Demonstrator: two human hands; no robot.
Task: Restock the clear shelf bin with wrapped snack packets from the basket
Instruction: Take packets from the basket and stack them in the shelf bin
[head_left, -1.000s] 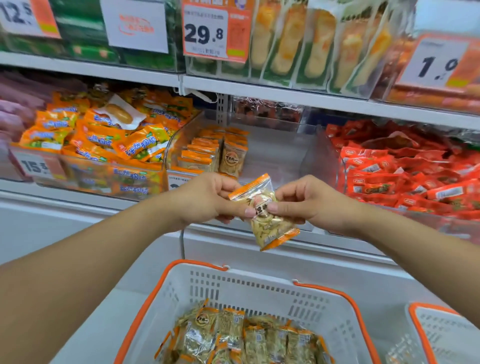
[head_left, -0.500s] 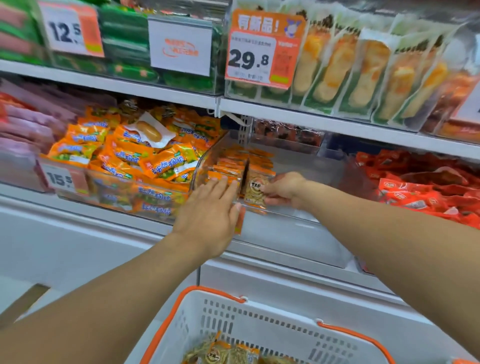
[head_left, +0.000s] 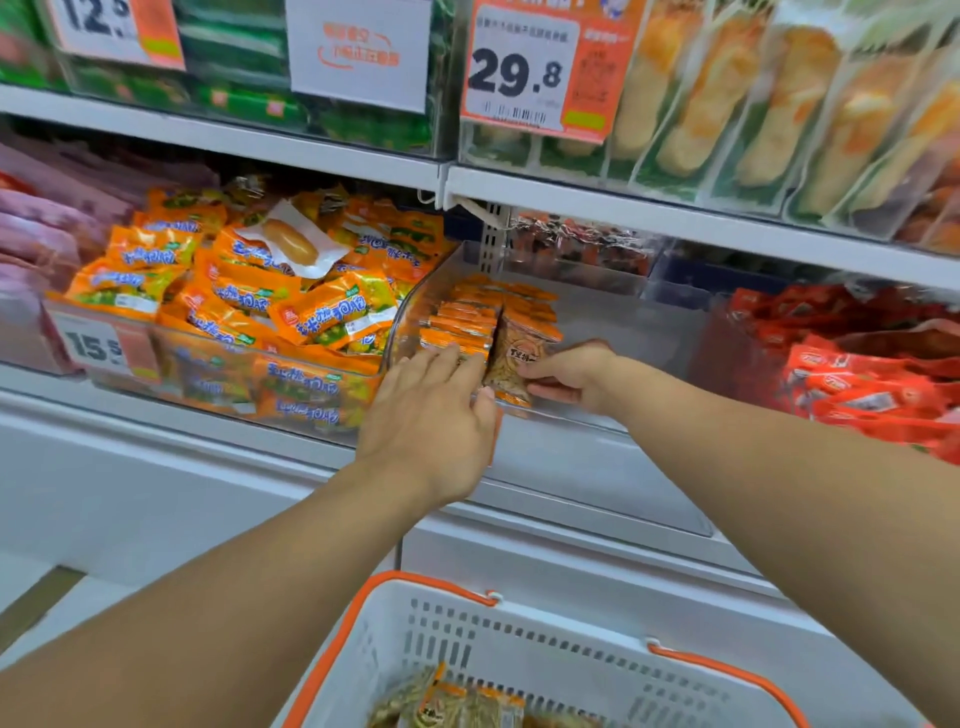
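A single view is given, taken from a wide-angle camera worn on the head. The scene is looked at forward and somewhat down, from close in front of store shelving. The clear bin (head_left: 597, 332) is set near the middle of the frame, within arm's reach. Both forearms are seen entering from the bottom corners and converging on the left hand (head_left: 431, 415) and right hand (head_left: 571, 376) at the centre. The basket (head_left: 524, 654) is cut off by the lower edge, directly beneath the viewpoint. The upper shelf's price tags (head_left: 540, 67) are cropped by the top edge. Straight shelf lines are bowed toward the borders by the lens. No second view is provided, so no overlap is shared.
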